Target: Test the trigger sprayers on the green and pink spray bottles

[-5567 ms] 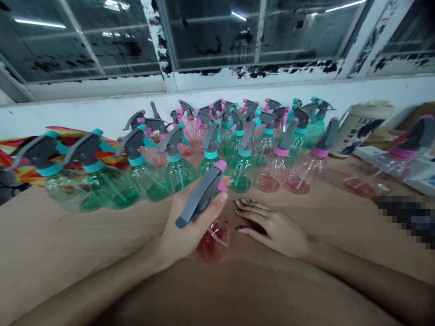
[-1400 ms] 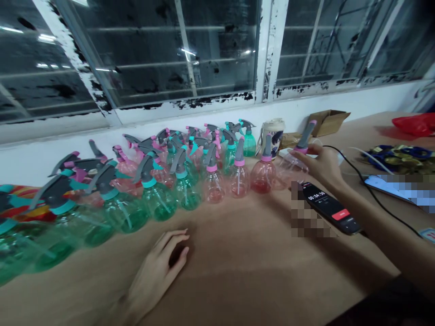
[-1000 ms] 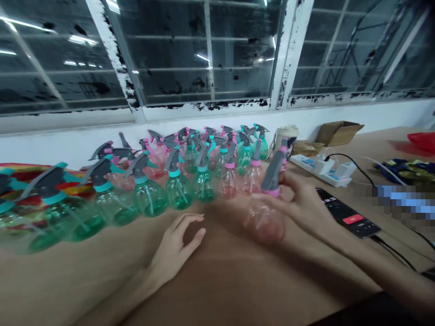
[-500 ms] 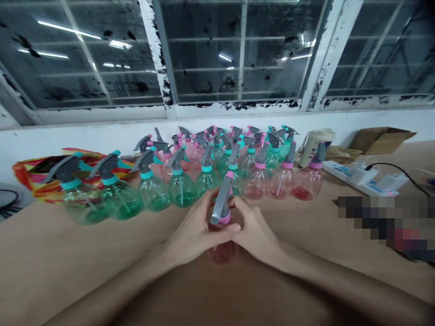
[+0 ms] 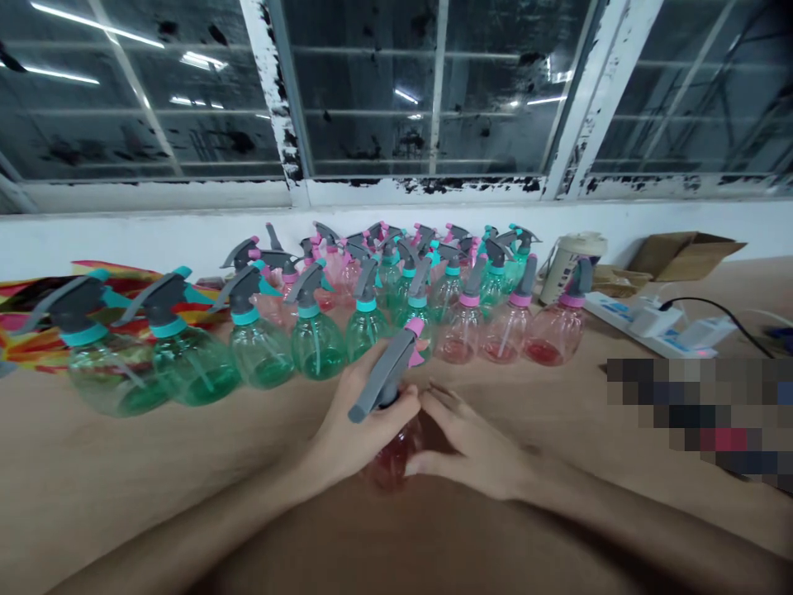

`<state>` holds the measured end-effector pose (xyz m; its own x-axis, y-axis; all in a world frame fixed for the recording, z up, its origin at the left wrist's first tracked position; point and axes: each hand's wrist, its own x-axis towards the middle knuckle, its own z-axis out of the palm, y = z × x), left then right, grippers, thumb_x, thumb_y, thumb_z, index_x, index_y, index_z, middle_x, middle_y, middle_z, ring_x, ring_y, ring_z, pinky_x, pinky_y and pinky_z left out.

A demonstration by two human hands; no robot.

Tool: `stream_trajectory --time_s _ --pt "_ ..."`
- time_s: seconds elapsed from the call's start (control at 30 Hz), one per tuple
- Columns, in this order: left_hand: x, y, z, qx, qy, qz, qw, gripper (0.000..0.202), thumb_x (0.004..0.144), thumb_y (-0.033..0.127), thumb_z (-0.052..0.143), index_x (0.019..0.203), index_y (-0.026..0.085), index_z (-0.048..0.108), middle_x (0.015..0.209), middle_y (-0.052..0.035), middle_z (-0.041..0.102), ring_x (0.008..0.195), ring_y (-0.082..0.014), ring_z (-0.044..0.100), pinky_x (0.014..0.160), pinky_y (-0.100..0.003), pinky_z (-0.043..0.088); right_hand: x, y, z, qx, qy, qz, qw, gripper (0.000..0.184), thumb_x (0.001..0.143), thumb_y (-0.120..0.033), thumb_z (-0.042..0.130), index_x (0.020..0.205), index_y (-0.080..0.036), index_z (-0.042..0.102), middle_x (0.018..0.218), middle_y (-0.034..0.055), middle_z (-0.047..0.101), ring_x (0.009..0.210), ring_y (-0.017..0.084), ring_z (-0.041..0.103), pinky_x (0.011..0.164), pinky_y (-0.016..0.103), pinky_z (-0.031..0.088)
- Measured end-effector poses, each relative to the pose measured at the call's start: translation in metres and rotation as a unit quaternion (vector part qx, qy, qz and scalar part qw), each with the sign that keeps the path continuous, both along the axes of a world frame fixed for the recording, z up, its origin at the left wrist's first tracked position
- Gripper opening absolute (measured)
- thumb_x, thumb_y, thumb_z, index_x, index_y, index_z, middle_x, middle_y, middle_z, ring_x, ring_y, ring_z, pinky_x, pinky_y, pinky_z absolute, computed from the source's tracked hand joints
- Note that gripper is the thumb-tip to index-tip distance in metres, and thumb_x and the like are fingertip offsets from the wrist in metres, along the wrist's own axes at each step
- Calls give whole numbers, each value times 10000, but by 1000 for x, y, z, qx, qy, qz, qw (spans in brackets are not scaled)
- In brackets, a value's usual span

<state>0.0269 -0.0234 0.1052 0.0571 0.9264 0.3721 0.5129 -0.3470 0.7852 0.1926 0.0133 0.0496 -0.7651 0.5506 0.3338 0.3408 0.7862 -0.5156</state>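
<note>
A pink spray bottle (image 5: 391, 456) with a grey trigger head (image 5: 385, 372) stands on the brown table (image 5: 154, 463) in front of me. My left hand (image 5: 353, 421) is wrapped round its neck and grips it. Just right of the bottle, my right hand (image 5: 474, 438) rests against its body, fingers stretched out and close together. Behind both hands stand rows of green spray bottles (image 5: 315, 335) and pink spray bottles (image 5: 505, 326), all capped with grey triggers.
A window wall runs along the table's far edge. A white jug (image 5: 567, 264), a power strip (image 5: 644, 326) with a black cable and a cardboard box (image 5: 685, 252) sit at the right. A colourful bag (image 5: 30, 318) lies at the far left.
My right hand fetched a pink bottle from the right and brought it to the middle. My left hand now grips its neck, and the trigger has turned to point left.
</note>
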Motion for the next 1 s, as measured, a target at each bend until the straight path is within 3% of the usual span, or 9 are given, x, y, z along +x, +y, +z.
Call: stream_trajectory --time_s 0.13,0.3,0.8,1.0 --pt "2 0 5 -4 1 -7 1000 201 679 131 483 859 204 535 596 77 412 505 -90 412 485 -204 391 15 23 -25 28 -54 -15 998 759 814 -620 450 1400 -165 291 1427 151 368 1330 281 283 1069 514 253" --pt "0 1 6 -20 0 -46 999 198 657 126 476 827 209 535 556 85 404 467 -88 418 453 -199 382 21 37 -42 61 -102 31 992 770 825 -614 435 1397 -117 302 1446 147 328 1350 246 245 1110 481 192" --pt "-2 2 0 3 -13 -63 998 166 707 157 486 852 229 523 614 51 496 540 -117 473 518 -223 433 24 37 -47 65 -96 1 993 578 893 -505 410 1388 -216 334 1425 62 382 1330 217 300 1099 498 225" --pt "1 2 6 19 9 -46 999 95 723 191 493 811 216 517 623 40 542 520 -111 498 519 -223 437 24 36 -46 64 -84 -1 994 539 899 -477 417 1372 -224 368 1408 63 411 1325 209 309 1099 475 240"
